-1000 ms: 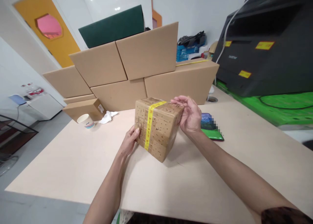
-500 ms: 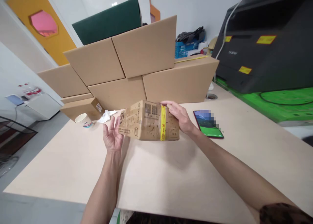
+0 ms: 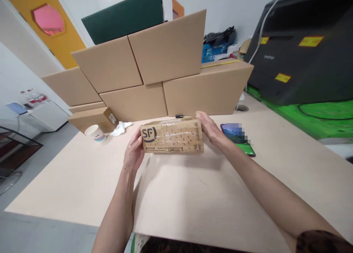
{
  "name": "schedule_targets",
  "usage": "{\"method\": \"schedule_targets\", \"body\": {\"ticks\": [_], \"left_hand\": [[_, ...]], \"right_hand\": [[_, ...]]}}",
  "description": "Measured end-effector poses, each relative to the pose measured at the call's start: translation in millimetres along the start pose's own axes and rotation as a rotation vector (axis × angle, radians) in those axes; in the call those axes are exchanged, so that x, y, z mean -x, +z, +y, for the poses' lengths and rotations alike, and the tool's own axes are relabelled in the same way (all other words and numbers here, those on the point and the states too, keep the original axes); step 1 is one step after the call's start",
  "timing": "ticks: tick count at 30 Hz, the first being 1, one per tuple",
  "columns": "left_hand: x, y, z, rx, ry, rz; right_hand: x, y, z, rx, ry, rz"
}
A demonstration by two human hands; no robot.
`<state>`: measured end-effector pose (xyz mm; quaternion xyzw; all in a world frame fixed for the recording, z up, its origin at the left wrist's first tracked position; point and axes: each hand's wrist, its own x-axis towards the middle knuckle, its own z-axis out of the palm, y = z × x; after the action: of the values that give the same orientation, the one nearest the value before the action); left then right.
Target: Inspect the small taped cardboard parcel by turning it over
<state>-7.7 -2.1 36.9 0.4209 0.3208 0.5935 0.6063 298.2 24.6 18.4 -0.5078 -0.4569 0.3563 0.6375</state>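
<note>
light: bright, even, from overhead | shadows: soft smudge on the table (image 3: 193, 201) under the small box (image 3: 172, 139) | glare: white sheen on wall panel top centre | blur: slight, phone (image 3: 237, 137) screen pixelated | distortion: wide-angle bending at edges

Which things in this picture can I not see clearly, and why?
- Phone screen, head view: top part pixelated.
- Parcel far side: hidden by the parcel itself; small print too small.
- Right hand fingertips: behind the parcel.
- Printer: cut by the right edge.
</note>
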Motion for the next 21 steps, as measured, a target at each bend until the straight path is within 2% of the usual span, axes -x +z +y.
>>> {"method": "schedule_targets", "body": {"ticks": [3,5,7,10,14,17,19,21], "left_hand": [[-0.3,0.1,-4.3,-0.047,-0.133,0.103],[2.2,5.3,-8.6,-0.078,-0.234,0.063],[6.0,11.7,-12.4,-0.094,-0.262,-0.032],[10.0,17.2,-15.4,-0.116,-0.159,-0.096],[9.9,16.1,-12.2,-0.121,0.042,-0.095],[7.6,14.3,-7.3,-0.098,0.159,-0.051],[5.4,12.8,-5.9,-0.088,0.195,-0.014],[3.3,11.1,-7.3,-0.099,0.183,0.02]], "right_hand": [[3.1,4.5,0.8,-0.026,0.031,-0.029],[7.9,8.5,0.4,-0.063,0.108,-0.096],[12.8,12.2,-0.5,-0.1,0.209,-0.147],[17.1,16.5,-5.2,-0.163,0.264,-0.147],[19.8,19.8,-21.4,-0.381,0.072,-0.049],[23.8,20.5,-35.7,-0.471,-0.055,-0.06],[26.5,20.3,-40.9,-0.495,-0.099,-0.09],[27.4,20.0,-40.3,-0.516,-0.126,-0.066]]}}
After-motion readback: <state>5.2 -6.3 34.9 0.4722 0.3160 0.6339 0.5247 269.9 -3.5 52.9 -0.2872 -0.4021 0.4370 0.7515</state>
